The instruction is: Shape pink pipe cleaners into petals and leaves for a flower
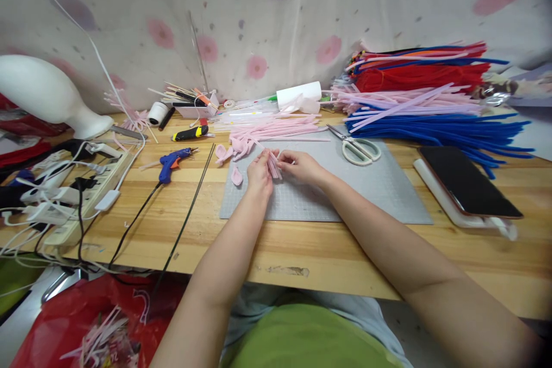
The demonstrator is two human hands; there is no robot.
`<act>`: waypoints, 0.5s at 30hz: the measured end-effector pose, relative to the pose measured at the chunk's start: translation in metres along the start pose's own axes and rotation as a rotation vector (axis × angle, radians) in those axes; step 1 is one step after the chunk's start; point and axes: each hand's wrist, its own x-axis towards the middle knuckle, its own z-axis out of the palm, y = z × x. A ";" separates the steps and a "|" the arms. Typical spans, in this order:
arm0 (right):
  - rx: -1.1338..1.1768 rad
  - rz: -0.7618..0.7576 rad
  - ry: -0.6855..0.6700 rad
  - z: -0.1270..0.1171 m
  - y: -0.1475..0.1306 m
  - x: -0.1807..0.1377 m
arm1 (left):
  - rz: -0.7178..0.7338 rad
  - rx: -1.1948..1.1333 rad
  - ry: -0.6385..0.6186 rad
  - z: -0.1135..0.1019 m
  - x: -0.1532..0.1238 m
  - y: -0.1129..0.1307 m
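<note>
My left hand (259,173) is closed around a small bundle of pale pink pipe cleaners (273,165) above the grey cutting mat (345,195). At the bundle's right side, my right hand (302,167) has its thumb and fingers pinched together against the pink strands; the exact grip is partly hidden. Several curled pink pipe-cleaner petals (236,176) lie left of my left hand. Behind both hands rests a row of loose straight pink pipe cleaners (288,126). Scissors (356,148) with pale handles lie on the mat, beyond my right hand.
A blue glue gun (168,165), a dark green rod (190,210) and a yellow-black cutter (190,133) are on the left. Right are blue pipe cleaners (440,129) and a phone (470,181). A power strip (90,198) with tangled cables stands far left; a red bag (56,322) sits below.
</note>
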 end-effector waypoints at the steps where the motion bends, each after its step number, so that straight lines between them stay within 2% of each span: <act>1: -0.003 0.004 -0.006 0.003 0.001 0.000 | -0.008 -0.034 0.013 0.000 0.000 0.000; 6: -0.040 0.080 0.003 0.018 0.000 -0.002 | -0.022 -0.091 0.048 -0.001 0.001 -0.003; 9: -0.048 0.096 -0.041 0.021 -0.004 -0.004 | -0.016 -0.066 0.055 -0.003 0.003 -0.002; 12: -0.039 0.128 -0.108 0.012 -0.007 -0.004 | 0.068 0.003 0.029 -0.005 0.006 0.003; 15: 0.152 0.211 -0.089 -0.006 -0.006 -0.001 | 0.202 0.117 0.004 -0.007 0.007 0.006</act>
